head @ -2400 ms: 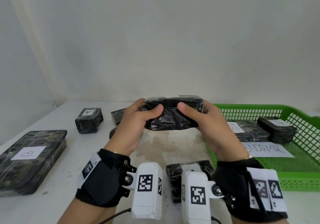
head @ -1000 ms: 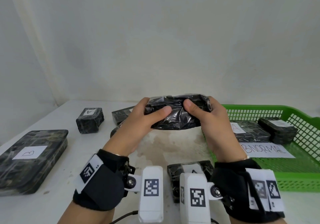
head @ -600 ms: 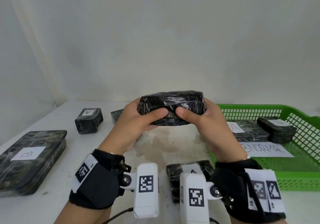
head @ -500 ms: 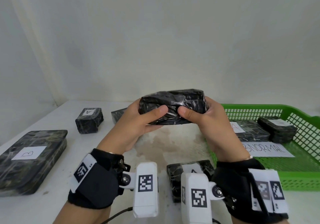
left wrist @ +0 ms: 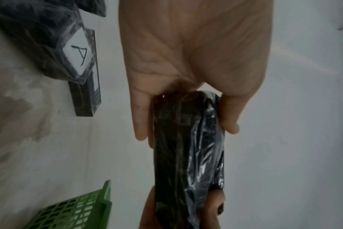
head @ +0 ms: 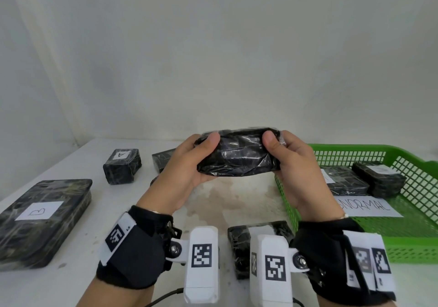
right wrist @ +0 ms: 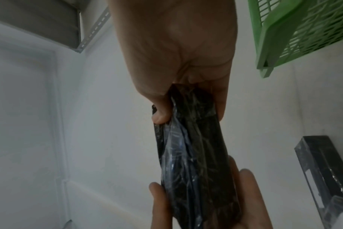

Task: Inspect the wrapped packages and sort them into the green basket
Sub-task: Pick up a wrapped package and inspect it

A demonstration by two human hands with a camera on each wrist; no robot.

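A black package wrapped in shiny film (head: 238, 156) is held up above the table's middle. My left hand (head: 187, 164) grips its left end, thumb on the near face. My right hand (head: 292, 162) grips its right end the same way. No label shows on the faces turned to me. In the left wrist view the package (left wrist: 188, 155) runs from my left hand (left wrist: 188, 114) to the other hand. The right wrist view shows the package (right wrist: 194, 155) pinched by my right hand (right wrist: 188, 111). The green basket (head: 403, 242) stands at the right.
Inside the basket lie two wrapped packages (head: 343, 182) (head: 379, 181) and a paper sheet marked ABNORMAL (head: 369, 208). On the white table: a large flat package labelled B (head: 40, 219), a small block labelled A (head: 122, 165), another package (head: 163, 161) behind my left hand, one (head: 239, 247) near my wrists.
Both hands have turned the package over between them, tilting it so a different face points at me; it stays at about the same height above the table.
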